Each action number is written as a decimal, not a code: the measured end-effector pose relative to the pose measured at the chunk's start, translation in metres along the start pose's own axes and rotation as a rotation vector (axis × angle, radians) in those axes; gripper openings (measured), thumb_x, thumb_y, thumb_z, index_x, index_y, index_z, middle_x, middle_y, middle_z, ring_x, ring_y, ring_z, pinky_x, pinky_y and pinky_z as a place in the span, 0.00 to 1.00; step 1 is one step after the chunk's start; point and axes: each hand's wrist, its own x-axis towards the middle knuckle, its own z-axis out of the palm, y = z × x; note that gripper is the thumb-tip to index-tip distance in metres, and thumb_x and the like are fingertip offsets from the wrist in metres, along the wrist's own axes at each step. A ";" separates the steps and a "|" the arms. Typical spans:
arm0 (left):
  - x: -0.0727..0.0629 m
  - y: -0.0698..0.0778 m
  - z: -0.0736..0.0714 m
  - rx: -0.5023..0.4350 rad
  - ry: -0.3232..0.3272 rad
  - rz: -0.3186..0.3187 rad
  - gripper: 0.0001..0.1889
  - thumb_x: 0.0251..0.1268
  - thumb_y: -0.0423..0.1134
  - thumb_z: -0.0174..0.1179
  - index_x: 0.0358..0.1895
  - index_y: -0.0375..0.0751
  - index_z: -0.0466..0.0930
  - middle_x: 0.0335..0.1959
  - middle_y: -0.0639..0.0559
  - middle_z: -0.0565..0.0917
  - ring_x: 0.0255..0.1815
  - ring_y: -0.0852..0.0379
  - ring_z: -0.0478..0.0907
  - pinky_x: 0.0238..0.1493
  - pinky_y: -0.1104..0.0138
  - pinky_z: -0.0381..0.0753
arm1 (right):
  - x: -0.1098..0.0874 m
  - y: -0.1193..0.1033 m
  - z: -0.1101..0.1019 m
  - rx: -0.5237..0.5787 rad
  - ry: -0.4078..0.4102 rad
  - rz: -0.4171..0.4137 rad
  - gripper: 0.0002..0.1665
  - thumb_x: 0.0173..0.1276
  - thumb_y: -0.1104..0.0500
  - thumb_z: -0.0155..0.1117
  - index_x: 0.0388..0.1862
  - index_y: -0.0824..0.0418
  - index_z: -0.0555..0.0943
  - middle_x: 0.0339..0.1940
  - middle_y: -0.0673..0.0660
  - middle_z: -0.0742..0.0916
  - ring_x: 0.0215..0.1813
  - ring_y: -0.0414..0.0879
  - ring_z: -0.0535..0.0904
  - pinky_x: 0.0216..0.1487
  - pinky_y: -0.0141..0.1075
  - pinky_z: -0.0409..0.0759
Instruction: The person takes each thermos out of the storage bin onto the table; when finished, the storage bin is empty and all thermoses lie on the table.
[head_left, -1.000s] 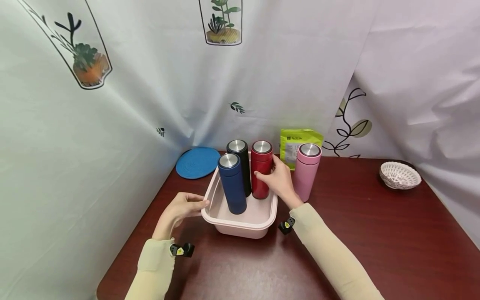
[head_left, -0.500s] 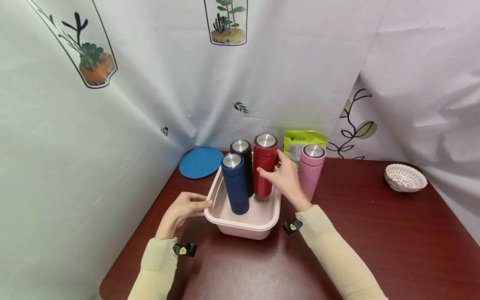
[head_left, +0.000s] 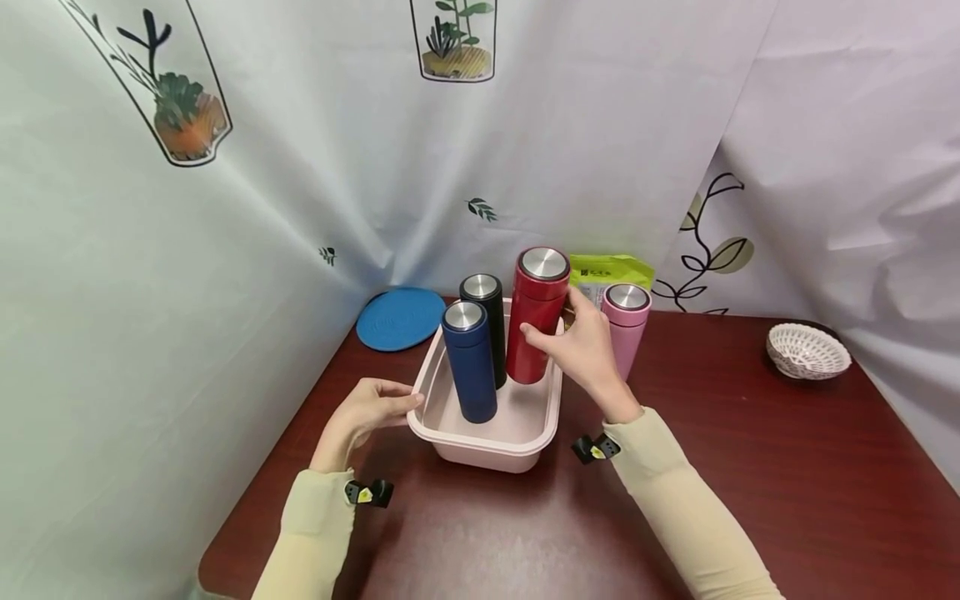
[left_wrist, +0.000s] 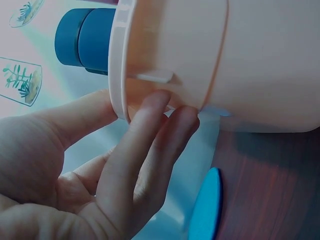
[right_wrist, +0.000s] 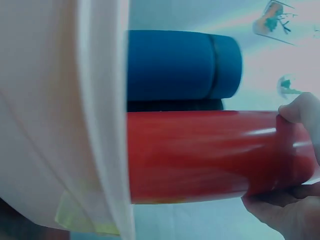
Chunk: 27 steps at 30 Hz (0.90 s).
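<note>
My right hand [head_left: 588, 346] grips a red thermos [head_left: 534, 325] with a steel-topped lid, thumb on the near side and fingers round the far side. Its base is still within the walls of a pale pink plastic basin [head_left: 491, 448]. Inside the basin stand a navy blue thermos [head_left: 470, 371] and, behind it, a black thermos [head_left: 492, 321]. With thumb above and fingers beneath, my left hand [head_left: 367, 414] pinches the basin's left rim; in the left wrist view the fingertips [left_wrist: 187, 117] press its outer wall. Beside my right hand a pink thermos [head_left: 627, 329] stands on the table, partly hidden.
A round blue mat [head_left: 400, 319] lies at the back left of the dark red table [head_left: 480, 533]. Behind the pink thermos leans a lime-green packet [head_left: 611, 268]. A white woven basket [head_left: 806, 352] sits far right, and a printed curtain hangs along the back and left.
The red thermos has risen inside the basin and shifted slightly right, held by my right hand. My left hand keeps its hold on the rim; the other thermoses stay put.
</note>
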 end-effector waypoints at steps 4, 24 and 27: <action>0.000 0.002 0.000 -0.016 -0.014 0.004 0.25 0.62 0.36 0.67 0.57 0.21 0.75 0.44 0.36 0.84 0.37 0.53 0.86 0.48 0.54 0.86 | -0.002 -0.008 -0.008 0.021 0.021 -0.021 0.32 0.54 0.58 0.77 0.57 0.62 0.76 0.50 0.59 0.85 0.52 0.54 0.84 0.54 0.48 0.85; 0.002 0.000 -0.001 0.000 -0.007 -0.008 0.25 0.61 0.38 0.68 0.57 0.23 0.76 0.44 0.37 0.85 0.38 0.53 0.86 0.51 0.52 0.84 | -0.010 -0.025 -0.042 0.114 0.136 -0.092 0.33 0.53 0.64 0.76 0.59 0.65 0.74 0.51 0.55 0.82 0.49 0.46 0.81 0.50 0.26 0.83; 0.002 0.000 -0.001 -0.007 -0.011 -0.009 0.25 0.62 0.38 0.68 0.57 0.23 0.76 0.44 0.37 0.85 0.38 0.53 0.86 0.52 0.51 0.84 | -0.013 -0.022 -0.046 0.124 0.157 -0.088 0.33 0.53 0.66 0.75 0.59 0.66 0.73 0.51 0.56 0.81 0.48 0.46 0.80 0.48 0.24 0.82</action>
